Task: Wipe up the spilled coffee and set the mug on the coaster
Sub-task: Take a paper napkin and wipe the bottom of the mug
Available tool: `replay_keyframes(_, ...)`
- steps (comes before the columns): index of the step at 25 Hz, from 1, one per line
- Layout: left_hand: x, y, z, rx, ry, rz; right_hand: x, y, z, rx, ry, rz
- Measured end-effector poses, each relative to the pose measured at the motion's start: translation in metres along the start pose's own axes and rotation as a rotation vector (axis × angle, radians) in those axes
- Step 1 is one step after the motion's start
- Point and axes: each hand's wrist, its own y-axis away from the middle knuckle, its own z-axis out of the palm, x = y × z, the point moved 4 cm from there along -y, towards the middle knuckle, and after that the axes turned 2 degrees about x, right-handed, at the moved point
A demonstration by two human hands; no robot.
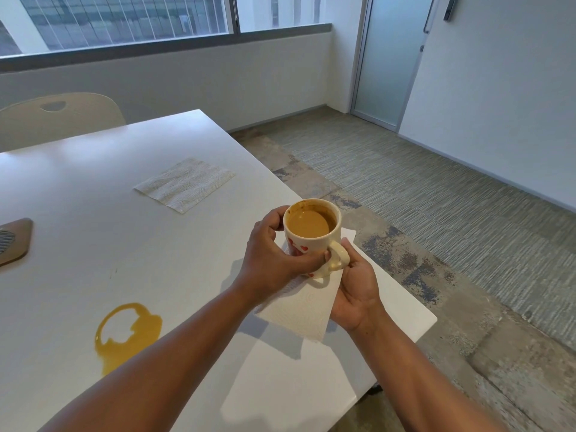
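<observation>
A cream mug (313,235) with red hearts, nearly full of milky coffee, is held above the white table (93,244) near its right edge. My left hand (274,260) wraps around the mug's body. My right hand (355,294) holds a white paper towel (299,310) under the mug, fingers near the handle. A ring-shaped coffee spill (127,335) lies on the table at the lower left, partly behind my left forearm. A folded napkin (185,183) lies flat further back.
A brown object with a grille (12,241) sits at the table's left edge. A beige chair (59,116) stands behind the table. The table's right edge drops to carpeted floor (436,213). A frosted glass door (392,57) is at the back right.
</observation>
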Motion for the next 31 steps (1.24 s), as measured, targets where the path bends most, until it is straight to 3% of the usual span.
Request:
replay_keyframes(13,-0.002,-0.009,-0.005,-0.216,0.078,0.055,-0.007,-0.009,-0.015,0.050,-0.010,0.042)
replay_keyframes(24,-0.006,-0.007,0.001,-0.134,0.036,0.078,-0.001,-0.010,-0.019,-0.038,0.029,-0.063)
replay_keyframes(31,-0.009,-0.010,-0.002,-0.120,0.047,0.075,0.007,-0.008,-0.008,0.039,-0.006,0.031)
